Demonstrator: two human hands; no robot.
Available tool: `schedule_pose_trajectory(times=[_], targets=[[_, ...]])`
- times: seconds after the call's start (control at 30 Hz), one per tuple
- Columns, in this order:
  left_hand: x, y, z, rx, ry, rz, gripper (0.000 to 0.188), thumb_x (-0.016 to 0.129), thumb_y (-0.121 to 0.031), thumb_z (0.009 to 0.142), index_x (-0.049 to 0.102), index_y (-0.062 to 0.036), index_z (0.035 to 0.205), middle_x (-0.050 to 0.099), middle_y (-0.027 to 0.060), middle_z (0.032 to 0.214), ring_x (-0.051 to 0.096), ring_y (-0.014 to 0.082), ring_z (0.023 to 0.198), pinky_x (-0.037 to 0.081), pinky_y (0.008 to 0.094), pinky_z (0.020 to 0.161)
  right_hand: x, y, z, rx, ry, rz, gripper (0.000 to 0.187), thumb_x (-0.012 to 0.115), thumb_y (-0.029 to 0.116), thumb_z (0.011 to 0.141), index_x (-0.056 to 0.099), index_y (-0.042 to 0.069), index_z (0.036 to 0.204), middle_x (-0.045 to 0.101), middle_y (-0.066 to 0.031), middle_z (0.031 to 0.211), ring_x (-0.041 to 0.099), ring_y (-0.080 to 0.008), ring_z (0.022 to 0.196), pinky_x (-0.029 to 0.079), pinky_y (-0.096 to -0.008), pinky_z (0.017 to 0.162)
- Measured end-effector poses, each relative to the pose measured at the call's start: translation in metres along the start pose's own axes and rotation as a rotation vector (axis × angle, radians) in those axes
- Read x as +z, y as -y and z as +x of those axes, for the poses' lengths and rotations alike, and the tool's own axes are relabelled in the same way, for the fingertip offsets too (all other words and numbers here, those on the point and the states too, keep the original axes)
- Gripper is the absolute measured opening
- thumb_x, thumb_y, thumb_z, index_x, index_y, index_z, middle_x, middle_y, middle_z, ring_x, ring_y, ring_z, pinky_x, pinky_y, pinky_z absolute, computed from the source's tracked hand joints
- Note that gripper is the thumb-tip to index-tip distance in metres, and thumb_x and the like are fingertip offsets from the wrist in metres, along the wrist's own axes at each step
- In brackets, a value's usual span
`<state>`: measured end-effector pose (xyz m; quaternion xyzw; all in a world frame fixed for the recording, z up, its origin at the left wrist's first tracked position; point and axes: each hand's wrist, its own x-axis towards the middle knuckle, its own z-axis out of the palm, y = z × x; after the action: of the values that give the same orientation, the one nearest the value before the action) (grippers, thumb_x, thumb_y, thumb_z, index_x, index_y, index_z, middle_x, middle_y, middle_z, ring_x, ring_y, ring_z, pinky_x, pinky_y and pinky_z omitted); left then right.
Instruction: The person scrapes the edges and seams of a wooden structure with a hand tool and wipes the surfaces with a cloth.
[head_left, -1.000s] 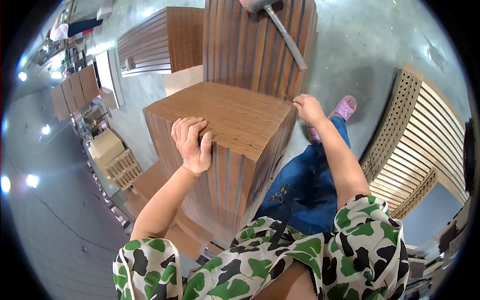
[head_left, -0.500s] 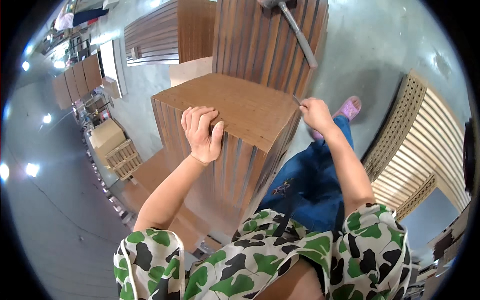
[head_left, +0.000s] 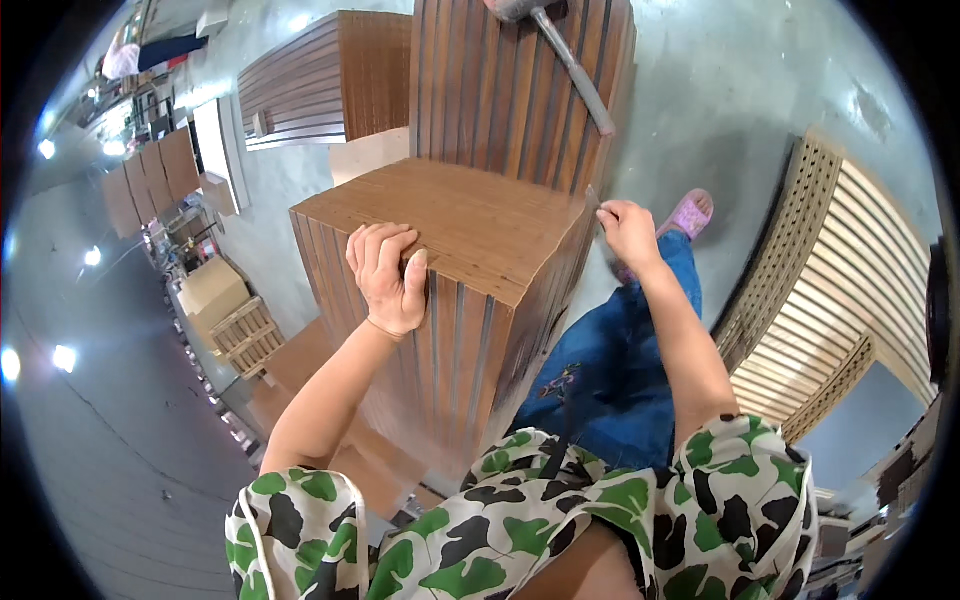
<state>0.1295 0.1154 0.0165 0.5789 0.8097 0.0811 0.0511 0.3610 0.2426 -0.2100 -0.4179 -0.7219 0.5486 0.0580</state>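
Observation:
A tall stack of brown panels (head_left: 450, 205), its sides striped light and dark, stands in front of me. My left hand (head_left: 388, 280) rests over its near top edge, fingers lightly bent on the top face, thumb apart, palm against the striped side. Just off the right edge of that top face, my right hand (head_left: 628, 232) is closed in a pinch. A thin, greyish, blade-like piece (head_left: 592, 196) sticks out from its fingertips toward the stack's far right corner. The fingers cover the rest of it.
A taller striped stack (head_left: 500, 110) adjoins behind, with a mallet (head_left: 572, 70) lying on it. Another panel stack (head_left: 300, 85) stands at the far left. Slatted pale boards (head_left: 850, 280) lie to the right. Boxes (head_left: 213, 290) and a wooden pallet (head_left: 250, 335) are at left.
My right hand has come slightly off the stack's edge, and more of the thin piece shows. My left hand stays on the near edge. The whole view has shifted a little.

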Motion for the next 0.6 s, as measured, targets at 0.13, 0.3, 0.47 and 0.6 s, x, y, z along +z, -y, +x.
schedule_pose_trajectory(times=[0.13,0.3,0.47,0.6], targets=[[-0.002,0.005,-0.009,-0.012,0.021,0.019,0.027,0.05,-0.025,0.091,0.062,-0.0021,0.098,0.062,0.0129,0.103,0.055,0.0308,0.104,0.032,0.0468,0.103,0.003,0.057,-0.027,-0.176,-0.073,0.124,0.014,0.056,0.014,0.086,0.061,0.003,0.077,0.059,-0.0173,0.075,0.058,-0.0384,0.076,0.049,-0.0465,0.069],[-0.009,0.007,-0.009,-0.026,0.007,0.03,0.025,0.052,-0.023,0.088,0.062,-0.0023,0.098,0.062,0.013,0.103,0.056,0.0307,0.103,0.032,0.0464,0.103,-0.074,0.203,-0.115,-0.597,0.146,0.488,0.01,0.061,0.004,0.076,0.064,0.008,0.084,0.062,-0.0115,0.083,0.059,-0.0311,0.081,0.05,-0.0401,0.075],[-0.01,0.006,-0.004,-0.021,-0.019,0.014,0.024,0.058,-0.024,0.084,0.062,-0.0033,0.096,0.063,0.0116,0.099,0.056,0.0299,0.101,0.032,0.0464,0.102,-0.014,0.066,-0.014,-0.05,-0.202,0.184,0.018,0.063,0.021,0.088,0.069,0.004,0.092,0.067,-0.0152,0.087,0.065,-0.0344,0.077,0.052,-0.0419,0.071],[0.002,0.005,-0.004,-0.007,-0.006,-0.022,0.027,0.056,-0.026,0.086,0.063,-0.0023,0.098,0.063,0.0124,0.1,0.056,0.0304,0.101,0.032,0.0462,0.102,0.022,-0.042,0.03,-0.142,0.07,-0.072,0.014,0.061,0.016,0.084,0.069,0.005,0.09,0.065,-0.0157,0.089,0.063,-0.0356,0.087,0.052,-0.044,0.076]])
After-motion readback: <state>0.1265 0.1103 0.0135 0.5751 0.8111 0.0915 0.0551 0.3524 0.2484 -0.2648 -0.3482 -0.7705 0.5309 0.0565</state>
